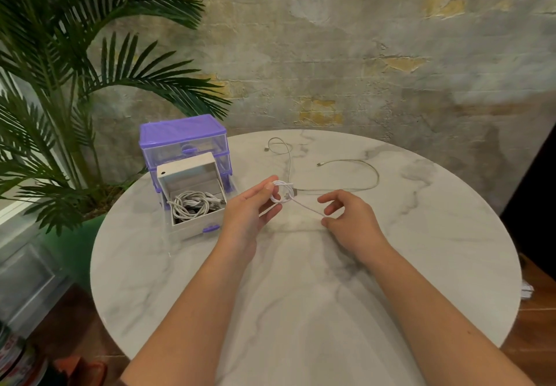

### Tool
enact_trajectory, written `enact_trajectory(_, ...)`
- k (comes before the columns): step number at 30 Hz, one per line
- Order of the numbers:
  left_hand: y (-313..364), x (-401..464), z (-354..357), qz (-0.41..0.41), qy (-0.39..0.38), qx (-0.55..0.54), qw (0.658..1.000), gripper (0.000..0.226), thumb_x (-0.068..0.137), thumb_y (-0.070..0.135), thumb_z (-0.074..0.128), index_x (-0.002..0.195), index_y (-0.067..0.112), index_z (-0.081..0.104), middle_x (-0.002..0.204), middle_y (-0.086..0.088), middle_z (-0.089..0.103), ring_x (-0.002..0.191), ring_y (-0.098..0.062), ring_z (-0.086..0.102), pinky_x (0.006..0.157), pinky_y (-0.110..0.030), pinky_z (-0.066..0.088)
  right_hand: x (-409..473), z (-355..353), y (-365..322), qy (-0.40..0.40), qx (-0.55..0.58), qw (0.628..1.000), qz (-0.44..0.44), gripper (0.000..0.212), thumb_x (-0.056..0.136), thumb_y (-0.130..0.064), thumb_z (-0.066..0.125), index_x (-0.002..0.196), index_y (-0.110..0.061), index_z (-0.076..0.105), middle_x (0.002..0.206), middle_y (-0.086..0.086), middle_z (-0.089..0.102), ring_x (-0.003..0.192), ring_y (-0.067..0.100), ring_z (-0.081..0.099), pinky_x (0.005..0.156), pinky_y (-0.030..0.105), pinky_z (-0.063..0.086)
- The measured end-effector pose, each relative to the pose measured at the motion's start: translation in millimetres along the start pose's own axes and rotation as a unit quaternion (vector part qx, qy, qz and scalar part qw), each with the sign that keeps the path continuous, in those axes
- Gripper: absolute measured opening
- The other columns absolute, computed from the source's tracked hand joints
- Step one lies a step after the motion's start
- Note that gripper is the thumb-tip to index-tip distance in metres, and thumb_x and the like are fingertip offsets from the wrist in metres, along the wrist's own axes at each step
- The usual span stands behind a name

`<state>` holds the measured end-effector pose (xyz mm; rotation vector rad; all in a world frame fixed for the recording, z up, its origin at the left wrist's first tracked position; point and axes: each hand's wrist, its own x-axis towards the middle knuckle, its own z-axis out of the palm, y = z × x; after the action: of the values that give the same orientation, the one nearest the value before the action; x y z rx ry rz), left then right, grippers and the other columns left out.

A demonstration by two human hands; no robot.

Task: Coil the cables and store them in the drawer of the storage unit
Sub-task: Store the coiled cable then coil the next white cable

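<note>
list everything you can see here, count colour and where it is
storage unit: 1, purple and clear, table's far left edge
drawer: 1, white with purple handle, pulled out in front of the unit
coiled cables: a bundle, white, inside the drawer
loose cable: 1, off-white, uncoiled on the table beyond the hands
white cable: 1, partly coiled, in both hands
table: 1, round, grey-white marble
palm plant: 1, green, left of the table
left hand: grip on the coil
right hand: pinching the cable's free tail
</note>
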<state>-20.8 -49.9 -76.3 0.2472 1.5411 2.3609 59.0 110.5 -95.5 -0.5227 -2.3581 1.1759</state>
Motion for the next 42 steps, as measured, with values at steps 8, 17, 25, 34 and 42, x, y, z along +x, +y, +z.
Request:
enact_trajectory(8, -1.1, 1.4, 2.0, -0.003, -0.014, -0.049, 0.999, 0.018, 0.097, 0.01, 0.053, 0.106, 0.014, 0.068, 0.083, 0.0, 0.066, 0.083, -0.008, 0.066, 0.078, -0.018, 0.056, -3.5, -4.0, -3.7, -0.024, -0.124, 0.992, -0.001, 0.05, 0.078, 0.004, 0.045, 0.093, -0.037, 0.068, 0.087, -0.011, 0.058, 0.074, 0.01, 0.048, 0.064, 0.026, 0.038)
enact_trajectory(17, -9.4, -4.1, 10.2, -0.001, -0.054, -0.002, 0.999, 0.019, 0.1, 0.008, 0.048, 0.108, 0.006, 0.065, 0.092, -0.005, 0.07, 0.096, -0.017, 0.065, 0.086, -0.026, 0.056, -7.4, 12.4, -13.7, -0.033, -0.065, 0.996, -0.059, 0.01, 0.084, -0.049, 0.067, 0.083, -0.039, 0.065, 0.088, -0.017, 0.064, 0.083, 0.005, 0.053, 0.086, 0.034, 0.034)
enact_trajectory(25, -6.6, -6.4, 11.2, -0.036, -0.036, -0.001, 0.999, 0.007, 0.089, 0.012, 0.064, 0.086, 0.007, 0.065, 0.074, -0.002, 0.059, 0.078, -0.013, 0.058, 0.083, -0.031, 0.056, -9.1, 10.0, -15.3, -0.013, 0.052, 0.998, -0.042, 0.006, 0.085, -0.025, 0.073, 0.085, -0.019, 0.073, 0.076, -0.013, 0.064, 0.06, -0.009, 0.051, 0.058, 0.013, 0.035)
enact_trajectory(34, -8.6, -5.7, 11.6, -0.022, -0.019, 0.079, 0.996, 0.009, 0.089, 0.018, 0.067, 0.089, 0.009, 0.068, 0.077, -0.003, 0.058, 0.074, -0.011, 0.056, 0.083, -0.031, 0.057, -7.8, 5.2, -11.9, 0.096, -0.035, 0.99, -0.094, 0.008, 0.087, -0.031, 0.07, 0.09, -0.027, 0.076, 0.084, -0.011, 0.063, 0.078, 0.005, 0.057, 0.068, 0.027, 0.045)
enact_trajectory(42, -11.1, -8.6, 11.5, -0.012, -0.023, 0.197, 0.98, 0.025, 0.083, 0.036, 0.072, 0.087, 0.011, 0.076, 0.064, 0.002, 0.061, 0.07, -0.014, 0.063, 0.082, -0.033, 0.056, -8.1, 5.9, -12.3, 0.122, -0.049, 0.978, -0.164, 0.013, 0.088, -0.03, 0.07, 0.099, -0.031, 0.077, 0.078, -0.011, 0.057, 0.062, 0.001, 0.048, 0.062, 0.027, 0.043)
